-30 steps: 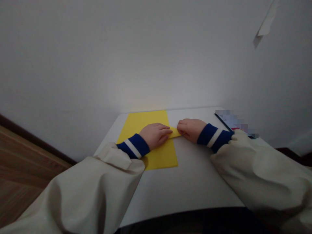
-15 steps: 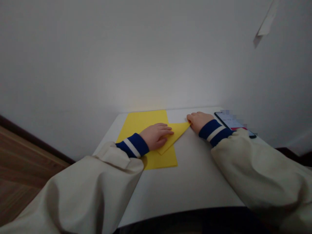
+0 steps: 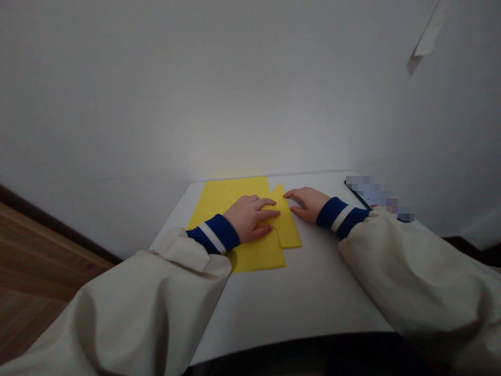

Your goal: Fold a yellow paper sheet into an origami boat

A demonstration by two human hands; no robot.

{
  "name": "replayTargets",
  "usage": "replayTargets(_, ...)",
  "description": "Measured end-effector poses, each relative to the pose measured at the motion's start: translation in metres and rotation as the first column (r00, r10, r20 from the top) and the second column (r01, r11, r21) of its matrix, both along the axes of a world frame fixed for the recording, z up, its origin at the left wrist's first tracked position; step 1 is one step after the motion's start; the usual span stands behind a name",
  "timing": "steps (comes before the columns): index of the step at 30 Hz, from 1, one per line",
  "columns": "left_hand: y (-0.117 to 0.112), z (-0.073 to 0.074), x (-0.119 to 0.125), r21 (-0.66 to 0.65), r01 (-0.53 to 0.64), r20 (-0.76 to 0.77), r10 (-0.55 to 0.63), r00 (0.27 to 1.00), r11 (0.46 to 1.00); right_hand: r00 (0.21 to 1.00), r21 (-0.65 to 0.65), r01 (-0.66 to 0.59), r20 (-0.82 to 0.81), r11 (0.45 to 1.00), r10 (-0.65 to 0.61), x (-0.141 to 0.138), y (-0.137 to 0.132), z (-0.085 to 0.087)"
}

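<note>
A folded piece of yellow paper (image 3: 288, 227) lies flat, partly on a larger stack of yellow paper (image 3: 230, 190) and partly on the white tabletop. It has a pointed top and a straight lower edge. My left hand (image 3: 252, 216) rests across its left side with fingers spread, hiding that part. At the paper's right edge is my right hand (image 3: 310, 203), thumb and forefinger apart. The forefinger's tip meets the edge near the point; whether it presses there I cannot tell.
The white table (image 3: 313, 292) stands against a pale wall (image 3: 250, 94). A phone (image 3: 378, 198), partly blurred out, lies at its right side by my sleeve. Wooden furniture (image 3: 47, 271) is at the lower left, and a paper strip (image 3: 428, 34) hangs at upper right.
The folded paper's outline went from a corner stretched out to the right to a narrower shape with a point at the top. My right hand has let go of that corner and shifted slightly left.
</note>
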State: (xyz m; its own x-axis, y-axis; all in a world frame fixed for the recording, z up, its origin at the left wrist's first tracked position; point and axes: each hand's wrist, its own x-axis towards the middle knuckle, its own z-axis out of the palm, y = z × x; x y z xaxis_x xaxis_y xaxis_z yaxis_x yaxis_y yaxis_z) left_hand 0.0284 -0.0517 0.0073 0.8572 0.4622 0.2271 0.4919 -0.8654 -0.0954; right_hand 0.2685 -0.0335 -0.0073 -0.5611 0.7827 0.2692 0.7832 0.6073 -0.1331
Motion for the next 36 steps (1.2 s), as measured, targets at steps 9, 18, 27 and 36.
replayTargets(9,0.006,-0.013,0.0,-0.103,-0.066,0.028,0.069,0.997,0.992,0.947,-0.147,-0.019,-0.319,0.989,-0.029,-0.007,0.003,-0.003)
replayTargets(18,0.009,-0.013,0.0,-0.062,-0.041,-0.007,0.04,0.999,0.997,0.76,-0.459,0.08,-0.546,0.885,-0.353,-0.02,-0.003,0.004)
replayTargets(27,0.011,-0.01,0.003,-0.172,-0.195,-0.035,0.192,0.981,0.966,0.958,-0.163,0.188,-0.188,0.969,-0.218,-0.02,-0.004,0.004)
replayTargets(36,0.012,-0.014,0.002,-0.318,-0.02,0.282,0.115,0.952,0.948,0.78,-0.353,0.022,-0.579,0.935,-0.237,-0.019,-0.003,0.001)
